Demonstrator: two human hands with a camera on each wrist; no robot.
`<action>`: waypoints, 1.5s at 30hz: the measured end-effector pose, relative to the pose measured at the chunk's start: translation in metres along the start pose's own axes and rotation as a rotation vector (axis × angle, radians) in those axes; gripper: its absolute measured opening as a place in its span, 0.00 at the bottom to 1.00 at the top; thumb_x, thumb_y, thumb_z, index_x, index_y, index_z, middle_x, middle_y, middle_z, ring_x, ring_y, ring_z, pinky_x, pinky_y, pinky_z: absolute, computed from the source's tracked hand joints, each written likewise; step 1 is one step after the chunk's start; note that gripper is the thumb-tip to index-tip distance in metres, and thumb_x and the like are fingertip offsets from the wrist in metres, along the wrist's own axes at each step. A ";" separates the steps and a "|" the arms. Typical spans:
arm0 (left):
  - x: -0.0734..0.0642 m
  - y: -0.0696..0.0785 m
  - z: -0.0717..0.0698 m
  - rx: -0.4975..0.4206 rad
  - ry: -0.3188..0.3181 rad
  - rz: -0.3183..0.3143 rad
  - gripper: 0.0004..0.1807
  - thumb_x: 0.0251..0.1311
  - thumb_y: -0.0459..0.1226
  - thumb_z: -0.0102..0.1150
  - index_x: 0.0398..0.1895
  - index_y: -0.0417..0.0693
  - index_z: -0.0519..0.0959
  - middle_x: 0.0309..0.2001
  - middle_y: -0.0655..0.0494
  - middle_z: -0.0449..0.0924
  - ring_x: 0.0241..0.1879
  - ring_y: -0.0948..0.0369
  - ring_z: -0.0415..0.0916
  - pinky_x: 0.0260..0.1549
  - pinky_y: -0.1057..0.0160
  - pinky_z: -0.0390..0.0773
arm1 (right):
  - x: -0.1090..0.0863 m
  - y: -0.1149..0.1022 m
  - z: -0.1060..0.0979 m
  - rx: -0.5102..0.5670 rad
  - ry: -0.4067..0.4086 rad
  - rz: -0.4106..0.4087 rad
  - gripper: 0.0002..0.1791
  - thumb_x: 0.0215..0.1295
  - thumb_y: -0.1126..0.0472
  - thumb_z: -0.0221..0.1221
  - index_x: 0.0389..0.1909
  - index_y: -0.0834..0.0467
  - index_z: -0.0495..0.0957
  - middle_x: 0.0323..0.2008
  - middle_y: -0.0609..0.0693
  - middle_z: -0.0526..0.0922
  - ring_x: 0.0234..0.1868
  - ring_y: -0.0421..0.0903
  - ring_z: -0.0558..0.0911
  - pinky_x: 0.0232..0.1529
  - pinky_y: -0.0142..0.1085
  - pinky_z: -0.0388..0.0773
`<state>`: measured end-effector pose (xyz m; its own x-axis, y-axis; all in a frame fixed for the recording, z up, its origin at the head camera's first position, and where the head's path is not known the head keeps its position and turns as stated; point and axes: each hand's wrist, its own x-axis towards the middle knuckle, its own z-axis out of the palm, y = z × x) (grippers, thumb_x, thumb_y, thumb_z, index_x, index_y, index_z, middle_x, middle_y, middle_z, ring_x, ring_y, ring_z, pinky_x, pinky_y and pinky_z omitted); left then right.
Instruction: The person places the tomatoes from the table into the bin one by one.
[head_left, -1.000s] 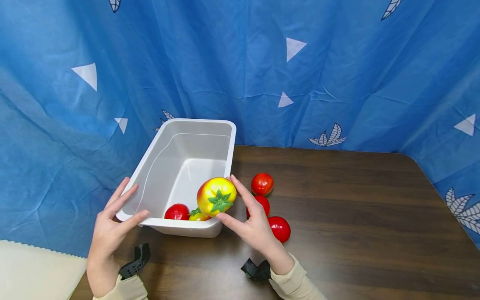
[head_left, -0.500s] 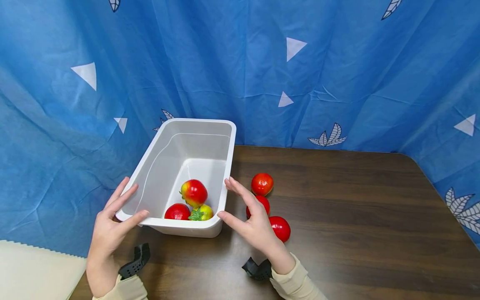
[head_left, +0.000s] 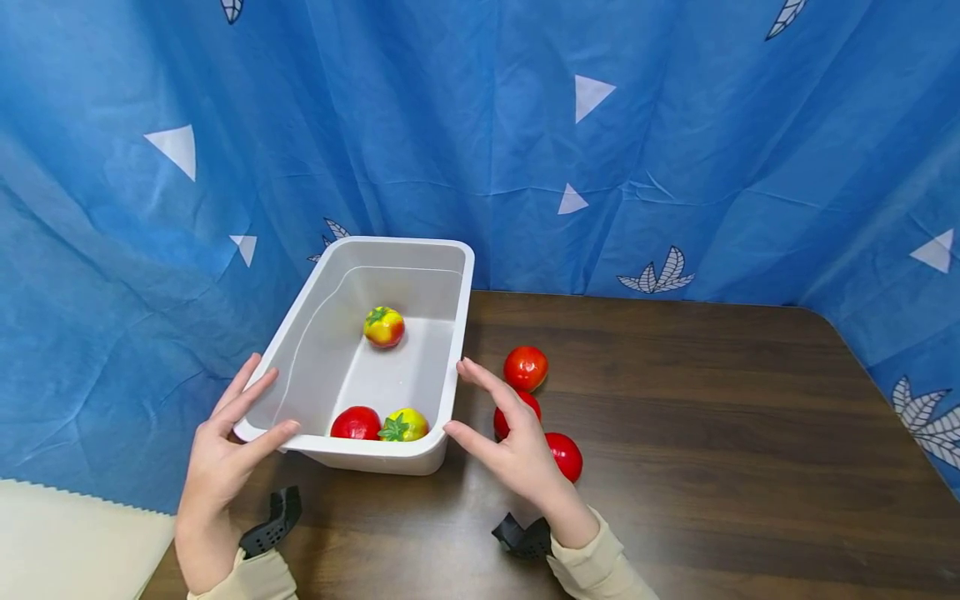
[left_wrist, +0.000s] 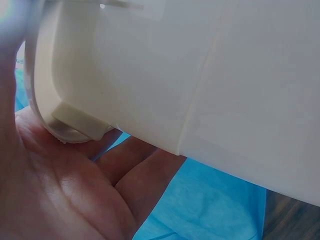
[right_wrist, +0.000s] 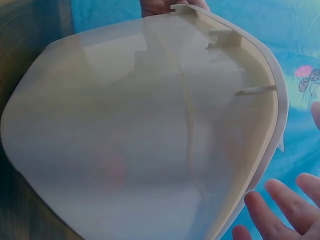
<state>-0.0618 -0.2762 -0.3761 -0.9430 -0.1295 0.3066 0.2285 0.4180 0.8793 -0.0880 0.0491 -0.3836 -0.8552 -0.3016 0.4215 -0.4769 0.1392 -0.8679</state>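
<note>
A white plastic bin (head_left: 438,448) sits on the table, slightly tilted in the head view. My left hand (head_left: 217,467) holds its near left corner, thumb at the front rim and fingers over the left side. Beside the right rim is my right hand (head_left: 517,454), fingers spread and holding nothing; its fingertips are at or very near the rim. Inside the bin, a yellow-red toy tomato (head_left: 384,327) lies toward the far end. A red tomato (head_left: 356,423) and a yellow-green one with a leafy top (head_left: 406,425) lie at the near end, partly hidden by the front rim.
Three red tomatoes lie right of the bin: a far one (head_left: 526,368), a middle one (head_left: 527,412) and a near one (head_left: 564,456), the last two partly behind my right hand. A blue curtain (head_left: 525,150) hangs behind the wooden table (head_left: 712,433).
My right hand let go of the yellow-red tomato, which dropped into the bin and rolled to its far end. The right hand has shifted slightly right; my left hand keeps its place.
</note>
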 end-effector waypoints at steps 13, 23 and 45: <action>0.000 -0.001 0.001 -0.029 0.001 0.002 0.38 0.45 0.18 0.64 0.64 0.39 0.68 0.72 0.53 0.52 0.61 0.61 0.58 0.39 0.78 0.73 | -0.011 -0.009 -0.014 -0.082 0.024 0.113 0.38 0.53 0.65 0.67 0.66 0.53 0.65 0.62 0.47 0.71 0.61 0.46 0.69 0.59 0.55 0.64; 0.000 -0.001 0.002 0.014 0.009 -0.001 0.38 0.46 0.19 0.64 0.64 0.40 0.68 0.72 0.55 0.52 0.62 0.59 0.57 0.39 0.78 0.72 | -0.018 -0.018 -0.026 -0.118 0.027 0.135 0.35 0.52 0.66 0.67 0.63 0.58 0.68 0.60 0.54 0.72 0.60 0.50 0.70 0.53 0.56 0.71; 0.001 -0.002 0.002 -0.014 0.008 0.016 0.38 0.45 0.18 0.64 0.64 0.38 0.68 0.72 0.53 0.52 0.61 0.62 0.57 0.40 0.78 0.72 | -0.040 0.005 -0.045 -0.254 0.038 0.133 0.35 0.49 0.67 0.70 0.61 0.58 0.70 0.58 0.52 0.74 0.57 0.49 0.72 0.50 0.52 0.74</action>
<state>-0.0635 -0.2755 -0.3779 -0.9373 -0.1297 0.3235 0.2470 0.4076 0.8791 -0.0647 0.1042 -0.3928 -0.9185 -0.2302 0.3216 -0.3911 0.4084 -0.8248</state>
